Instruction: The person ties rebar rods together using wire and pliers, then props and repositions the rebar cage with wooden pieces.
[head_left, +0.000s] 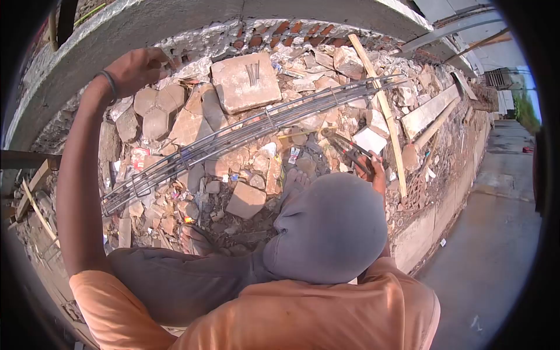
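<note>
My left hand (135,67) is raised at the upper left near the low concrete wall, a dark band round its wrist. Its fingers are curled together, and what they hold, if anything, is too small to make out. My right hand (372,169) grips the handles of dark pincers (345,146), whose head points up and left, below the bundle of steel bars (233,133). That bundle lies diagonally over the rubble, with ties or stirrups round it. Several short nails or wire pieces (252,74) rest on a square concrete block (236,96).
Broken bricks, stones and hexagonal pavers (156,123) cover the uneven ground. A wooden strip (388,125) crosses the bars' right end. The concrete wall (204,26) runs along the top, and a paved lane (496,192) lies at the right. A grey rounded form fills the lower middle.
</note>
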Demonstrator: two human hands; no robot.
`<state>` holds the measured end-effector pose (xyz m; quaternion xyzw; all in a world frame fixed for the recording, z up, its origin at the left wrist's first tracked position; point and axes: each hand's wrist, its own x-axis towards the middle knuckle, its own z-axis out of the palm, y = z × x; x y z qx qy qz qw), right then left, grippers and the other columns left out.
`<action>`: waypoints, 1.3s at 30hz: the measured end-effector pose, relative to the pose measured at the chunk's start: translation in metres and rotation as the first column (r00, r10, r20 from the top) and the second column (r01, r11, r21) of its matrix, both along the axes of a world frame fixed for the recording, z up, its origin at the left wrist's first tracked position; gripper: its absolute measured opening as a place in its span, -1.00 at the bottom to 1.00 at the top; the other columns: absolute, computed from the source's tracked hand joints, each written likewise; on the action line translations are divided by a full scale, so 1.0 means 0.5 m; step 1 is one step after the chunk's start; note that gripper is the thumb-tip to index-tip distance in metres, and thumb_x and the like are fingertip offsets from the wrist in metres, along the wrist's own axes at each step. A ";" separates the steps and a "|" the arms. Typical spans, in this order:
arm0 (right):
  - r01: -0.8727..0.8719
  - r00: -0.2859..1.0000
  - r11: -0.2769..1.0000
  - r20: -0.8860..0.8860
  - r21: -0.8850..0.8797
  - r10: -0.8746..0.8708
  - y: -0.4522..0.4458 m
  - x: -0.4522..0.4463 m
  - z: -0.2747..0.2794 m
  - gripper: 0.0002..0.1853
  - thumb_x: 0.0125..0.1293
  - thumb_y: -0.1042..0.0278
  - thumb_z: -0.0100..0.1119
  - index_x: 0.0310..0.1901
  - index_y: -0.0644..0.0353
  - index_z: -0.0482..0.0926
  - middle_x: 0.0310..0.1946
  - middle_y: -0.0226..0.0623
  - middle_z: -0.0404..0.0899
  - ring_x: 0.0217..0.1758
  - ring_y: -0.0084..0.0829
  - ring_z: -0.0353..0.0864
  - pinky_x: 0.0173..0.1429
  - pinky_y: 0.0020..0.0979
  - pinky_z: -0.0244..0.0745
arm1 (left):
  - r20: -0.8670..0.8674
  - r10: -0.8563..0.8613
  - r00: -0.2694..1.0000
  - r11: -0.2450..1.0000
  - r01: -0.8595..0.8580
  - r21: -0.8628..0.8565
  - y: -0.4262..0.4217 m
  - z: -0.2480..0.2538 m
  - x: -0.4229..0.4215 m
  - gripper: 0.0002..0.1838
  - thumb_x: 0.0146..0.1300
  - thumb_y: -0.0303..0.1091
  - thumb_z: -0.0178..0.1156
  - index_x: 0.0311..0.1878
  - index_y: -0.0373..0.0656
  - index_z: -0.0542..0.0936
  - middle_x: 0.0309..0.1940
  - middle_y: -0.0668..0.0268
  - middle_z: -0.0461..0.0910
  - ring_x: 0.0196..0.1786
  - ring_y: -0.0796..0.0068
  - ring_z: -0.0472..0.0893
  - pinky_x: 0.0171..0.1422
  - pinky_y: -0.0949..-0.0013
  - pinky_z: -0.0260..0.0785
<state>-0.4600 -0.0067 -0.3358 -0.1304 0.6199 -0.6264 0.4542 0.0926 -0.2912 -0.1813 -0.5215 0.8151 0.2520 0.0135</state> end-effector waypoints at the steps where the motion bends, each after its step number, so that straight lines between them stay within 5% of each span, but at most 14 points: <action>1: -0.015 0.999 0.996 0.048 0.092 0.010 0.021 0.017 0.011 -0.61 0.34 0.23 0.22 0.11 0.26 0.48 -0.18 -0.21 0.59 -0.08 -0.36 0.65 0.00 -0.29 0.61 | -0.007 0.024 1.000 1.000 -0.024 -0.006 0.008 -0.001 0.032 -0.50 0.28 -0.26 0.20 0.20 -0.39 0.48 0.02 -0.06 0.62 0.12 0.17 0.63 0.19 0.22 0.46; 4: -0.089 0.992 0.938 0.116 0.334 0.052 0.064 0.048 -0.007 -0.63 0.32 0.24 0.25 0.06 0.26 0.51 -0.19 -0.18 0.62 -0.13 -0.32 0.67 -0.03 -0.27 0.63 | -0.084 0.096 0.992 0.988 -0.085 0.129 0.009 0.024 0.058 -0.51 0.29 -0.27 0.20 0.18 -0.41 0.48 0.01 -0.04 0.63 0.09 0.18 0.64 0.17 0.26 0.47; 11: -0.347 0.923 0.738 0.074 0.579 0.376 0.050 0.094 -0.252 -0.69 0.31 0.26 0.27 0.00 0.25 0.55 -0.27 -0.18 0.66 -0.32 -0.36 0.69 -0.26 -0.32 0.64 | -0.313 -0.055 0.948 0.997 0.071 0.038 0.025 -0.060 0.129 -0.56 0.29 -0.23 0.22 0.14 -0.31 0.53 0.01 0.01 0.65 0.09 0.18 0.64 0.20 0.25 0.44; 14: -0.378 0.893 0.668 0.062 0.641 0.445 0.022 0.160 -0.299 -0.70 0.32 0.26 0.26 -0.01 0.25 0.55 -0.28 -0.19 0.65 -0.33 -0.38 0.68 -0.27 -0.34 0.63 | -0.039 -0.001 0.999 1.000 0.001 0.011 0.075 -0.040 0.149 -0.58 0.28 -0.19 0.23 0.13 -0.22 0.56 -0.01 0.02 0.65 0.07 0.12 0.64 0.19 0.21 0.44; 17: -0.426 0.839 0.569 0.072 0.704 0.539 0.005 0.211 -0.321 -0.70 0.32 0.26 0.25 -0.01 0.24 0.55 -0.29 -0.21 0.65 -0.34 -0.40 0.66 -0.27 -0.35 0.61 | 0.010 0.009 1.000 0.998 -0.008 -0.054 0.095 -0.054 0.237 -0.52 0.27 -0.17 0.23 0.17 -0.26 0.52 -0.08 -0.01 0.67 -0.01 0.13 0.66 0.12 0.20 0.47; 21: -0.449 0.774 0.452 0.084 0.771 0.627 -0.027 0.230 -0.323 -0.72 0.33 0.27 0.25 -0.01 0.23 0.55 -0.31 -0.24 0.63 -0.36 -0.42 0.64 -0.28 -0.37 0.59 | 0.109 0.217 0.970 0.959 -0.191 -0.208 0.182 -0.022 0.378 -0.61 0.34 -0.07 0.23 0.14 0.00 0.63 -0.22 0.04 0.72 -0.23 0.29 0.71 -0.05 0.13 0.54; 25: -0.406 0.766 0.419 0.053 0.812 0.640 -0.046 0.216 -0.290 -0.73 0.34 0.27 0.24 -0.02 0.22 0.55 -0.33 -0.26 0.62 -0.37 -0.44 0.62 -0.29 -0.39 0.56 | -0.218 0.444 0.869 0.849 -0.486 -0.209 0.375 -0.108 0.498 -0.66 0.35 -0.22 0.19 0.09 -0.22 0.56 0.01 0.10 0.64 0.04 0.17 0.65 0.15 0.19 0.49; 26: -0.401 0.763 0.411 0.050 0.819 0.645 -0.050 0.214 -0.283 -0.73 0.34 0.27 0.24 -0.02 0.22 0.55 -0.33 -0.27 0.62 -0.38 -0.45 0.61 -0.30 -0.39 0.56 | -0.207 0.395 0.895 0.794 -0.446 -0.412 0.421 -0.156 0.518 -0.66 0.33 -0.24 0.23 0.10 -0.18 0.58 -0.01 0.13 0.65 0.05 0.20 0.65 0.18 0.23 0.47; 28: -0.394 0.744 0.392 0.039 0.831 0.667 -0.070 0.207 -0.276 -0.73 0.34 0.27 0.23 -0.02 0.21 0.55 -0.34 -0.28 0.61 -0.39 -0.46 0.60 -0.30 -0.40 0.55 | -0.511 0.570 0.643 0.597 -0.751 -0.280 0.516 -0.190 0.475 -0.71 0.29 -0.27 0.24 -0.02 -0.25 0.63 -0.11 0.10 0.66 -0.01 0.10 0.64 0.12 0.22 0.46; 29: -0.392 0.734 0.376 0.039 0.840 0.678 -0.081 0.207 -0.268 -0.74 0.35 0.27 0.23 -0.02 0.21 0.55 -0.34 -0.28 0.61 -0.39 -0.47 0.60 -0.30 -0.40 0.54 | -0.669 0.605 0.432 0.425 -0.886 -0.187 0.556 -0.229 0.452 -0.75 0.31 -0.31 0.23 -0.04 -0.26 0.63 -0.20 0.18 0.68 -0.08 0.30 0.66 0.06 0.33 0.46; 31: -0.384 0.721 0.370 0.024 0.846 0.693 -0.102 0.200 -0.252 -0.74 0.35 0.27 0.23 -0.03 0.21 0.55 -0.35 -0.30 0.60 -0.40 -0.48 0.59 -0.31 -0.41 0.53 | -0.813 0.520 -0.261 -0.002 -0.952 0.305 0.616 -0.319 0.400 -0.81 0.35 -0.34 0.22 -0.19 -0.32 0.61 -0.36 0.31 0.63 -0.30 0.66 0.55 -0.18 0.55 0.41; 35: -0.391 0.686 0.349 0.017 0.852 0.728 -0.145 0.187 -0.230 -0.75 0.36 0.27 0.22 -0.03 0.20 0.54 -0.37 -0.32 0.59 -0.41 -0.50 0.56 -0.32 -0.43 0.51 | -0.628 0.449 -0.636 -0.106 -0.736 0.669 0.657 -0.425 0.322 -0.80 0.34 -0.34 0.21 -0.20 -0.34 0.56 -0.24 0.20 0.60 -0.32 0.56 0.58 -0.26 0.52 0.44; 38: -0.402 0.642 0.319 0.016 0.859 0.766 -0.180 0.175 -0.204 -0.76 0.36 0.27 0.21 -0.03 0.19 0.54 -0.38 -0.34 0.58 -0.43 -0.52 0.55 -0.33 -0.44 0.49 | -0.601 0.344 -0.721 -0.101 -0.665 0.740 0.653 -0.466 0.332 -0.84 0.29 -0.39 0.21 -0.19 -0.32 0.56 -0.16 0.18 0.58 -0.22 0.45 0.62 -0.17 0.43 0.50; 39: -0.406 0.613 0.300 0.014 0.864 0.790 -0.200 0.171 -0.187 -0.77 0.36 0.27 0.21 -0.04 0.19 0.54 -0.38 -0.34 0.58 -0.43 -0.52 0.54 -0.33 -0.45 0.48 | -0.707 0.473 -0.525 -0.081 -0.826 0.558 0.656 -0.474 0.343 -0.84 0.28 -0.41 0.21 -0.18 -0.31 0.57 -0.15 0.18 0.59 -0.19 0.42 0.62 -0.13 0.40 0.50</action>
